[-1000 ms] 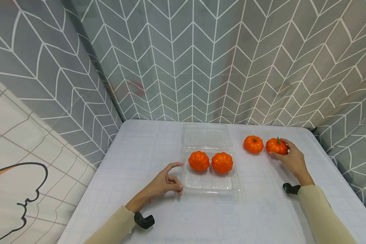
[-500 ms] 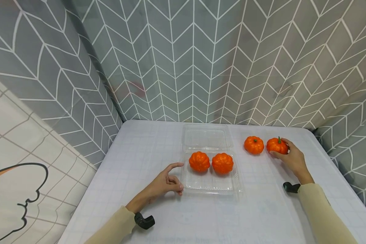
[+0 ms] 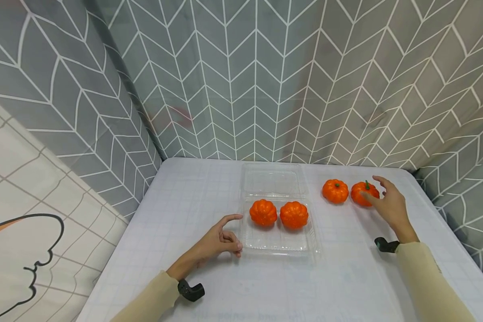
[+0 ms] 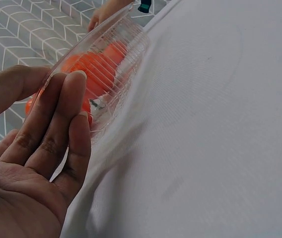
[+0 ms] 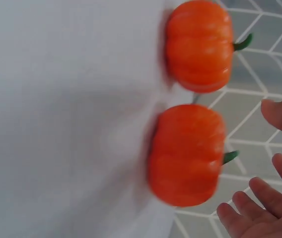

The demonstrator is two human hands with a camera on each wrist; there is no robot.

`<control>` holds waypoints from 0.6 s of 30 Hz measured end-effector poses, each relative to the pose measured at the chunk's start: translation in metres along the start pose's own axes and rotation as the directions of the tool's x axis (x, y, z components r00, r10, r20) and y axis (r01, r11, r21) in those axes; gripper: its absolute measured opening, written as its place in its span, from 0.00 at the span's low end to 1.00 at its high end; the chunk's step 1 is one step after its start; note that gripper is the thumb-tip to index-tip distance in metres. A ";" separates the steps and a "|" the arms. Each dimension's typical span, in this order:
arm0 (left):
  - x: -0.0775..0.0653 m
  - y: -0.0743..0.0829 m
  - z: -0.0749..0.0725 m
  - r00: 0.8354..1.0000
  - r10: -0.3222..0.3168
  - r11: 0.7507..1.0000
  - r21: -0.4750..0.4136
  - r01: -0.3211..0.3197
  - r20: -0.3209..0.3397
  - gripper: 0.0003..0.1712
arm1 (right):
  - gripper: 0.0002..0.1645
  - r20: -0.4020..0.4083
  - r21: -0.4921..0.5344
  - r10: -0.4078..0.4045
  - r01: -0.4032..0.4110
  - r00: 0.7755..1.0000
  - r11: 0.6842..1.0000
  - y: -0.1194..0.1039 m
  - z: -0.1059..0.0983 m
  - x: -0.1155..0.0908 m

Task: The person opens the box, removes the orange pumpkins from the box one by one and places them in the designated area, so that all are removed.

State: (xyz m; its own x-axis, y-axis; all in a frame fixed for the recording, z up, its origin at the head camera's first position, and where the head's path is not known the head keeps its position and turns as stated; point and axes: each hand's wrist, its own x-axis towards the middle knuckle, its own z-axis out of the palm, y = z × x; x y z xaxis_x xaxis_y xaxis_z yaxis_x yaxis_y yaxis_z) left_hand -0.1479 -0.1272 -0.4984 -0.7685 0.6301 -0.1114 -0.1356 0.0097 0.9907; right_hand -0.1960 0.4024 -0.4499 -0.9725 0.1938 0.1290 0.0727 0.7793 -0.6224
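My left hand [image 3: 215, 243] is at the left edge of an open clear plastic container [image 3: 274, 244]. Its thumb and curled fingers [image 4: 74, 89] meet at the rim in the left wrist view, while the index finger lies along the side in the head view. Two small orange pumpkins [image 3: 263, 213] sit side by side in the container, stems not showing. My right hand [image 3: 391, 205] hovers with fingers spread beside the rightmost pumpkin [image 5: 188, 156], which stands upright on the table, green stem showing. In the right wrist view a gap separates hand and pumpkin. Another pumpkin [image 3: 335, 191] stands to its left.
The container's lid [image 3: 273, 179] lies folded back toward the far edge of the white-covered table [image 3: 193, 188]. A grey patterned curtain [image 3: 249, 89] hangs behind the table and along its sides.
My right hand has let go of the rightmost pumpkin and drawn slightly back to the right, its fingers spreading. That pumpkin stays about where it was. The left hand has not moved.
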 end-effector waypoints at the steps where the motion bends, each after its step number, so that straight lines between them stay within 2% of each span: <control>1: 0.000 0.000 0.000 1.000 0.001 1.000 0.001 -0.001 0.001 0.52 | 0.45 -0.009 0.002 -0.006 0.006 1.000 1.000 -0.004 -0.001 -0.001; 8: 0.000 0.000 0.000 1.000 0.009 1.000 0.005 -0.009 0.006 0.51 | 0.42 -0.030 0.049 -0.047 0.048 0.998 0.998 -0.034 -0.005 -0.008; 18: 0.001 0.000 0.000 1.000 0.006 1.000 0.005 -0.006 0.000 0.51 | 0.38 -0.033 0.071 -0.181 0.183 0.983 0.980 -0.071 0.002 -0.020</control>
State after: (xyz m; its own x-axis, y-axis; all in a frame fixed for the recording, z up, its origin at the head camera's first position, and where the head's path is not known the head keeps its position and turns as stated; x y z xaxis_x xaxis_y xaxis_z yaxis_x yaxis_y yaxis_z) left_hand -0.1484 -0.1269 -0.4989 -0.7693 0.6301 -0.1053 -0.1278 0.0097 0.9918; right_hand -0.1821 0.3419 -0.4096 -0.9619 0.0686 0.2648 -0.1227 0.7571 -0.6417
